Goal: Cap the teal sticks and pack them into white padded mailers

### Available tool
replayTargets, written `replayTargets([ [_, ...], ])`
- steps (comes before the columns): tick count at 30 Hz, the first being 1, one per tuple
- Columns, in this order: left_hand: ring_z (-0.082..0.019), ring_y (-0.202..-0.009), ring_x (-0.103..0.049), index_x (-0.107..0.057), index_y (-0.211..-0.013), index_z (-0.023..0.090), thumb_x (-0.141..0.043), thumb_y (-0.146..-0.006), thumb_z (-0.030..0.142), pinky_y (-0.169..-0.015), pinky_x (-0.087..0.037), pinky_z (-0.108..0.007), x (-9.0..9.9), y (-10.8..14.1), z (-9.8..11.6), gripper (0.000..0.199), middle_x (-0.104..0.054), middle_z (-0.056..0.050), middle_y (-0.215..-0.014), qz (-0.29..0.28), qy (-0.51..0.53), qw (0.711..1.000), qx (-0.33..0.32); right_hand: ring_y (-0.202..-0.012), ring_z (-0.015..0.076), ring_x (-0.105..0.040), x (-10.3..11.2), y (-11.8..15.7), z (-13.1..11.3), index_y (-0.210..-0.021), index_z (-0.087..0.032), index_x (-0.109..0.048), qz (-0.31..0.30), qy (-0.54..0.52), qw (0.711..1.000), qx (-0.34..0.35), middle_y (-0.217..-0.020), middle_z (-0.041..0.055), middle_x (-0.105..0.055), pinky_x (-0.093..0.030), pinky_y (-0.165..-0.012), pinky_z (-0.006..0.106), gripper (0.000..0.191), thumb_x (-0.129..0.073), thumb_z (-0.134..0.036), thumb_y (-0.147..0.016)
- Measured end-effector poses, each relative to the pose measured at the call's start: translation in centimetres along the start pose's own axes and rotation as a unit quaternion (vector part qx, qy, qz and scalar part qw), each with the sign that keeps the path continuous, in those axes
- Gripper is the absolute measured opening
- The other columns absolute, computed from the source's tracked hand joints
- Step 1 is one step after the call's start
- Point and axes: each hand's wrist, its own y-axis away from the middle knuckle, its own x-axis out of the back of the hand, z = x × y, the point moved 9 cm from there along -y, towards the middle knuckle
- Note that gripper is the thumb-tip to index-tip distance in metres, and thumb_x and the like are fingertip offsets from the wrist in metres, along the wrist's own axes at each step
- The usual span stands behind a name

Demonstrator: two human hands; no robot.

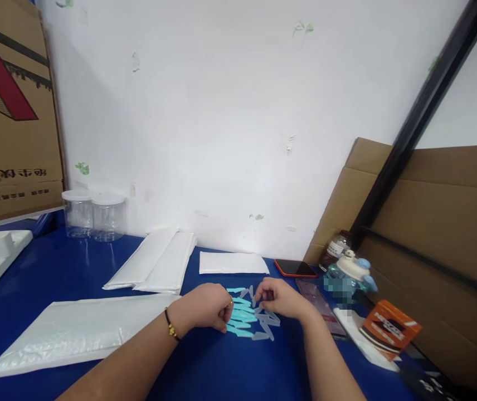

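Curling left hand (211,307): thumb and fingers drawn together at the left ends of the turquoise strips (242,316); whether they are clamped on one I cannot tell, since the tips are too close to the pile
Right hand (278,298): thumb and fingers bent toward each other over the translucent pieces (259,336), upper end; whether anything is pinched there I cannot tell
Turquoise strips: between the two hands, on the blue table (288,367); side by side in a loose column, running sideways, just right of the left fingertips
Translucent pieces: at the strips' right ends, set at zigzag angles; some lie just below the right hand, nearer the wearer
Orange box (390,328): tilted, at the far right; large pale lettering on a dark patch, too blurred to read surely
Brown jar (336,250): white label with print too small to read; behind the drinking bottle (351,268), part of which is pixelated
Cardboard box (13,133): at the left edge; big red angular mark, dark stripe, and printed characters standing upside down, not legible to me
Phone (295,268): red-edged, dark screen; beyond the right hand, near the wall
White mailers (165,262): overlapping, beyond the left hand; I can make out no writing on them
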Motion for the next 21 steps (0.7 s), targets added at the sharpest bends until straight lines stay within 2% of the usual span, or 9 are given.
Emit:
replayTargets([
  [2, -0.013, -0.058, -0.056, -0.067, -0.069, 0.024, -0.069, -0.061, 0.028, -0.048, -0.032, -0.022, -0.1, -0.1, 0.4, 0.009, -0.066, 0.003, -0.067, 0.012, -0.023, 1.000, -0.007, -0.055, 0.0089, -0.046, -0.9, 0.5, -0.7, -0.072, -0.018, -0.068, -0.055, -0.028, 0.998, -0.002, -0.063, -0.0029, -0.055, -0.035, -0.049, 0.018, 0.011, -0.069, -0.022, -0.061],
  [4, -0.013, -0.058, -0.056, -0.066, -0.067, 0.023, -0.065, -0.061, 0.023, -0.049, -0.032, -0.023, 0.1, 0.0, 0.8, 0.005, -0.066, 0.003, -0.067, 0.030, -0.039, 0.999, -0.014, -0.049, 0.0078, -0.044, -2.2, 1.2, -1.4, -0.069, -0.018, -0.068, -0.125, -0.028, 0.992, -0.005, -0.056, -0.0047, -0.053, -0.031, -0.044, 0.018, 0.022, -0.075, -0.033, -0.055],
  [6, -0.014, -0.057, -0.055, -0.064, -0.065, 0.023, -0.060, -0.061, 0.018, -0.050, -0.033, -0.023, 0.2, 0.1, 1.0, 0.007, -0.066, 0.003, -0.065, 0.039, -0.050, 0.998, -0.018, -0.045, 0.0070, -0.042, -2.8, 1.7, -1.8, -0.066, -0.018, -0.069, -0.157, 0.013, 0.987, -0.007, -0.052, -0.0059, -0.052, -0.027, -0.041, 0.018, 0.028, -0.079, -0.035, -0.047],
  [8, -0.014, -0.056, -0.054, -0.062, -0.064, 0.022, -0.056, -0.060, 0.016, -0.051, -0.034, -0.023, 0.4, 0.2, 1.2, 0.009, -0.065, 0.002, -0.063, 0.040, -0.052, 0.998, -0.024, -0.043, 0.0068, -0.042, -3.1, 1.9, -2.0, -0.063, -0.019, -0.069, -0.155, 0.058, 0.986, -0.009, -0.051, -0.0063, -0.053, -0.026, -0.039, 0.018, 0.026, -0.080, -0.032, -0.044],
  [10, -0.013, -0.055, -0.052, -0.059, -0.063, 0.021, -0.053, -0.061, 0.016, -0.050, -0.033, -0.023, 0.9, 0.4, 1.1, 0.008, -0.063, 0.002, -0.063, 0.047, -0.041, 0.998, -0.026, -0.043, 0.0070, -0.044, -3.2, 1.9, -2.1, -0.063, -0.020, -0.069, -0.146, 0.079, 0.986, -0.015, -0.051, -0.0061, -0.054, -0.026, -0.038, 0.018, 0.018, -0.077, -0.025, -0.048],
  [14, -0.012, -0.058, -0.050, -0.053, -0.073, 0.021, -0.044, -0.073, 0.021, -0.052, -0.034, -0.022, 3.4, 1.0, -0.3, 0.009, -0.059, 0.001, -0.066, 0.106, 0.014, 0.994, 0.022, -0.043, 0.0079, -0.047, -3.4, 1.7, -2.4, -0.063, -0.020, -0.068, -0.128, 0.095, 0.987, -0.018, -0.052, -0.0053, -0.055, -0.028, -0.038, 0.017, 0.012, -0.066, -0.015, -0.052],
  [17, -0.011, -0.056, -0.049, -0.049, -0.080, 0.020, -0.035, -0.082, 0.026, -0.051, -0.033, -0.022, 4.2, 1.4, -1.7, 0.016, -0.056, 0.001, -0.069, 0.111, 0.068, 0.989, 0.070, -0.045, 0.0087, -0.048, -3.3, 1.5, -2.7, -0.060, -0.019, -0.066, -0.101, 0.119, 0.988, -0.009, -0.053, -0.0040, -0.057, -0.030, -0.039, 0.018, 0.011, -0.063, -0.015, -0.051],
  [21, -0.012, -0.058, -0.047, -0.047, -0.080, 0.019, -0.035, -0.083, 0.027, -0.052, -0.032, -0.023, 4.7, 1.6, -2.6, 0.015, -0.055, 0.000, -0.071, 0.129, 0.077, 0.985, 0.085, -0.047, 0.0091, -0.049, -3.3, 1.3, -2.6, -0.060, -0.018, -0.065, -0.081, 0.133, 0.988, -0.006, -0.055, -0.0030, -0.059, -0.031, -0.041, 0.018, 0.010, -0.060, -0.016, -0.051],
])
